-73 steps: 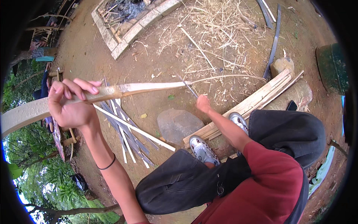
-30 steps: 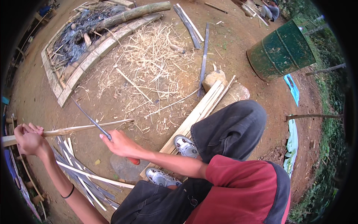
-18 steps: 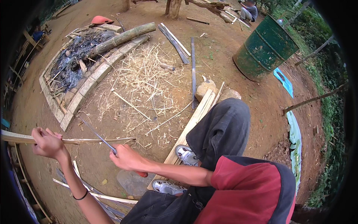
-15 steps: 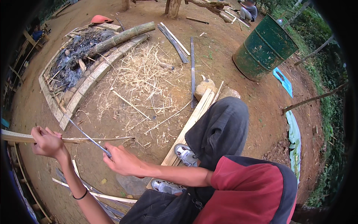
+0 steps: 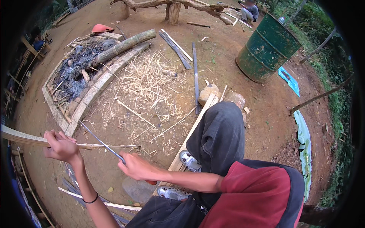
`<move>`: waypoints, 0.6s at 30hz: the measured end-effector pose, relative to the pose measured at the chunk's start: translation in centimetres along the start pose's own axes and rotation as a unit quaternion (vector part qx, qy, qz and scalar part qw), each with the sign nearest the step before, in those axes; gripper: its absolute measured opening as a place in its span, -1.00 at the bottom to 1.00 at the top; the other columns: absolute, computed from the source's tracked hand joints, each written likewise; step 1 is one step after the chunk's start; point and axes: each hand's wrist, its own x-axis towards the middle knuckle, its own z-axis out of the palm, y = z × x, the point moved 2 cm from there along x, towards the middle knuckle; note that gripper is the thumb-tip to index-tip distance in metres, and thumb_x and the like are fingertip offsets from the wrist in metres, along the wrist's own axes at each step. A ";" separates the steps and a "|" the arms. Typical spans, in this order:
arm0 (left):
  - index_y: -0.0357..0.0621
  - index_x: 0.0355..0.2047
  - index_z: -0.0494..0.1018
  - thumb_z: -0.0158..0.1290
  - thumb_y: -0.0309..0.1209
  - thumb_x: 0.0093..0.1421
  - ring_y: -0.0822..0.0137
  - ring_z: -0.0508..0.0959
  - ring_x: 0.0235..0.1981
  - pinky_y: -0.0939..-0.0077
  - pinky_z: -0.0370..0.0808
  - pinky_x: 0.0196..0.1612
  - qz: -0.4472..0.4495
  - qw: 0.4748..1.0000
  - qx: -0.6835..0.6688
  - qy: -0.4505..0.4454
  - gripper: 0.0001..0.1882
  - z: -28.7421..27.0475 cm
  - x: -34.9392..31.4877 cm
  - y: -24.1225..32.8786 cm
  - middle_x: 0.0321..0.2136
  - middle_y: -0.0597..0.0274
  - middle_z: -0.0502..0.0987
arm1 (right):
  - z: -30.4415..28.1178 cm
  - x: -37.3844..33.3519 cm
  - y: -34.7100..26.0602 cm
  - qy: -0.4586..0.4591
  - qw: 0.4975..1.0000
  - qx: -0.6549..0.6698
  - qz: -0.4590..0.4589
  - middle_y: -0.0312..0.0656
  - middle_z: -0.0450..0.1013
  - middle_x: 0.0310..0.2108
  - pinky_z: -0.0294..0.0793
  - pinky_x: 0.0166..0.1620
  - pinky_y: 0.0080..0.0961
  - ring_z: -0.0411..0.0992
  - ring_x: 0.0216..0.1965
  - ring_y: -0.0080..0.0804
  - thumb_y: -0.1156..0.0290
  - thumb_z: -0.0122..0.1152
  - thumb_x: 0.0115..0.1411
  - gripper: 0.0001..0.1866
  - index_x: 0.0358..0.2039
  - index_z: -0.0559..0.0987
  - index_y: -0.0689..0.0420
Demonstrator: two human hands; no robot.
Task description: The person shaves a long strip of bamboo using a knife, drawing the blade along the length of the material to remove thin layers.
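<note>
My left hand (image 5: 62, 146) is closed around a long, pale bamboo strip (image 5: 24, 138). One end of the strip runs out of view at the left; the other tapers to a frayed tip pointing right. In my right hand (image 5: 138, 166) is a knife (image 5: 99, 140) with a long narrow blade, angled up and to the left. The blade crosses the strip between my two hands. Most of the knife's handle is hidden by my fingers. A small orange-red piece (image 5: 151, 182) shows under my right wrist.
Curly shavings (image 5: 146, 79) cover the ground ahead. Beyond them lies a stone-edged ash pit (image 5: 91, 104) with a bamboo log (image 5: 125, 45) across it. Pale slats (image 5: 176, 165) lie by my shoes. A green drum (image 5: 266, 47) stands at right; a person (image 5: 249, 12) crouches far off.
The view has shifted slightly, so both hands appear a little farther right and lower. My grips on the strip and the knife are unchanged, and the blade still crosses the strip.
</note>
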 end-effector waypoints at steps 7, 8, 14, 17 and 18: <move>-0.41 -0.51 0.24 -0.14 -0.48 0.29 0.50 0.15 -0.84 0.60 0.15 -0.85 -0.007 0.999 -0.034 -0.036 -0.75 -0.7 -1.0 -0.1 -0.64 0.18 0.21 | 0.2 -0.1 8.7 -0.079 0.975 0.030 0.204 -0.02 0.37 -0.73 0.45 -0.47 -0.14 0.47 -0.63 -0.10 0.31 -0.04 0.24 -0.71 -0.32 0.42 0.35; -0.40 -0.52 0.23 -0.15 -0.48 0.29 0.50 0.15 -0.83 0.60 0.15 -0.85 0.008 0.999 -0.018 -0.037 -0.75 -0.9 -0.8 0.0 -0.64 0.19 0.20 | -0.2 -0.2 7.9 -0.103 0.967 0.050 0.228 -0.04 0.36 -0.74 0.46 -0.48 -0.15 0.48 -0.63 -0.11 0.31 -0.04 0.24 -0.71 -0.31 0.41 0.35; -0.39 -0.53 0.23 -0.21 -0.45 0.32 0.52 0.14 -0.80 0.62 0.13 -0.84 0.007 0.999 0.012 -0.037 -0.71 -0.6 -1.4 0.3 -0.68 0.24 0.16 | -1.7 -1.4 1.1 -0.062 0.996 0.039 0.042 0.03 0.40 -0.57 0.37 -0.32 -0.15 0.46 -0.47 -0.06 0.32 -0.03 0.25 -0.74 -0.27 0.41 0.30; -0.40 -0.52 0.24 -0.22 -0.46 0.33 0.53 0.14 -0.79 0.62 0.13 -0.84 -0.010 0.998 -0.020 -0.063 -0.72 0.2 -2.0 0.7 -0.68 0.25 0.16 | 0.0 -2.0 4.1 0.007 1.000 0.028 0.007 -0.05 0.36 -0.66 0.44 -0.43 -0.21 0.46 -0.59 -0.15 0.33 -0.05 0.26 -0.74 -0.28 0.38 0.33; -0.39 -0.52 0.24 -0.22 -0.47 0.33 0.53 0.14 -0.79 0.62 0.13 -0.84 -0.008 0.999 -0.010 -0.050 -0.72 0.1 -2.1 1.0 -0.69 0.25 0.16 | 0.0 -1.6 5.3 -0.025 0.996 0.047 0.071 -0.10 0.34 -0.69 0.42 -0.51 -0.24 0.43 -0.64 -0.21 0.33 -0.06 0.27 -0.74 -0.29 0.38 0.33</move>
